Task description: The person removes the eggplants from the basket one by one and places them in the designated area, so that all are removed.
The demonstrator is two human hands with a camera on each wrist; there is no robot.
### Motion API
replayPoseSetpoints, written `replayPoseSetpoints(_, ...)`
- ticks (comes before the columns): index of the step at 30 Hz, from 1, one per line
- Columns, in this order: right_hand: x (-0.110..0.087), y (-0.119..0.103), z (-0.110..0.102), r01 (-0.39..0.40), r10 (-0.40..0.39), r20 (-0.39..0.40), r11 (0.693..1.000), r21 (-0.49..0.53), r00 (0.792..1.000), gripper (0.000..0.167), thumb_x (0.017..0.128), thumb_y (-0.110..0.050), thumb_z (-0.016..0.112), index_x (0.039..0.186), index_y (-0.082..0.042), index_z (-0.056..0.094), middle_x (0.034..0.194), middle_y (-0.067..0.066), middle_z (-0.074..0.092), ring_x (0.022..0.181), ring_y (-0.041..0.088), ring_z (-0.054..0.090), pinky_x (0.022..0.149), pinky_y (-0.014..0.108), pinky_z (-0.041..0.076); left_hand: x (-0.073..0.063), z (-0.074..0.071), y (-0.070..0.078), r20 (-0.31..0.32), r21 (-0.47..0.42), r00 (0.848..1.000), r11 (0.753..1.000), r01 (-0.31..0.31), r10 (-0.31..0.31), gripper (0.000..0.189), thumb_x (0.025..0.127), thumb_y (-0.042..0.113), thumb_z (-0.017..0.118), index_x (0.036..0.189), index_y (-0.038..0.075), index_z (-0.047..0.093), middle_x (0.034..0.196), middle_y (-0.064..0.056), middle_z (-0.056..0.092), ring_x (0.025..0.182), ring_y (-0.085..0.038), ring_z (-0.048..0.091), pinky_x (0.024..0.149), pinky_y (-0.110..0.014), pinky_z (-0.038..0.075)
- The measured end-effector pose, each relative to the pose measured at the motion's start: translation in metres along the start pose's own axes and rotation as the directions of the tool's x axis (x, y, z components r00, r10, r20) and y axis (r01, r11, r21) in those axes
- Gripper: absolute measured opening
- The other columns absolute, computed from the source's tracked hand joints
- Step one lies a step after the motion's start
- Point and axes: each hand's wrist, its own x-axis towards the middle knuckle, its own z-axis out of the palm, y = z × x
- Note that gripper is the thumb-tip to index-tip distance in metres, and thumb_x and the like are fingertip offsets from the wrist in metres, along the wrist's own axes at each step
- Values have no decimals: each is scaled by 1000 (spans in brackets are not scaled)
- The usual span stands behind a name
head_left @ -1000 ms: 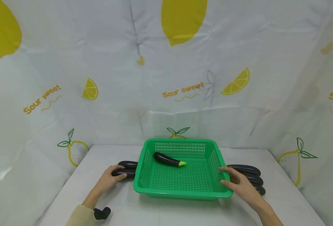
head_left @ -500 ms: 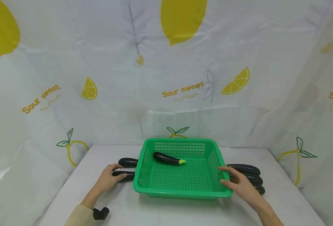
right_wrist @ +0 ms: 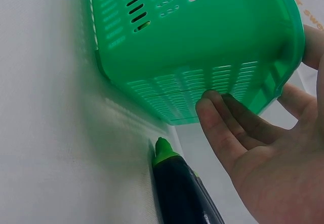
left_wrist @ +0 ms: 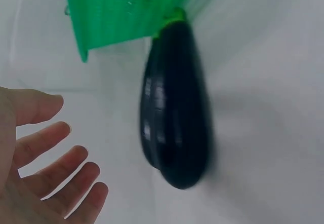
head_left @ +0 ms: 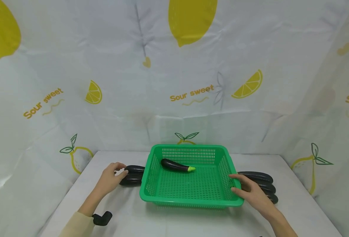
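My left hand (head_left: 110, 177) hovers at the outer ends of two dark eggplants, the rear one (head_left: 134, 169) and the front one (head_left: 131, 180). In the left wrist view its fingers (left_wrist: 55, 173) are spread and relaxed, apart from the eggplants (left_wrist: 177, 107), which lie side by side with green stems towards the basket. My right hand (head_left: 254, 196) holds the right rim of the green plastic basket (head_left: 192, 202), with fingers (right_wrist: 223, 127) beneath the rim against the outer wall. One eggplant (head_left: 174, 165) with a green stem lies inside the basket.
Several eggplants (head_left: 266, 187) lie stacked side by side right of the basket, partly hidden by the right hand. A black wrist strap part (head_left: 102, 218) shows beside the left sleeve. A lemon-printed sheet (head_left: 127, 125) rises behind the white table (head_left: 180, 223).
The front left eggplant stood apart from the rear one half a second ago and now lies against it. My left hand has moved back and left, off the eggplant. The right hand stays put.
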Motion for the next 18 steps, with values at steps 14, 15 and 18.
replayPoseSetpoints(14,0,-1,1,-14,14,-3,1000,-3,1000,57,101,-24,66,150,-4,45,160,31,27,141,55,35,106,63,39,13,-8,70,-88,-36,966,968,-249,245,13,98,10,67,107,1,71,103,-8,69,97,-27,66,87,-49,55)
replayPoseSetpoints(15,0,-1,1,-12,12,-4,1000,-5,1000,57,101,-25,66,150,-4,45,160,31,27,141,55,35,106,63,40,15,-7,75,-86,-40,962,964,-263,259,13,98,10,67,107,2,71,103,-8,69,97,-26,66,87,-49,55)
replayPoseSetpoints(18,0,0,0,-6,6,-4,1000,-9,1000,57,101,-25,66,150,-4,45,160,30,28,141,54,36,106,63,40,20,-5,90,-71,-50,951,951,-305,302,13,99,12,67,108,3,71,105,-8,68,98,-25,65,87,-48,55)
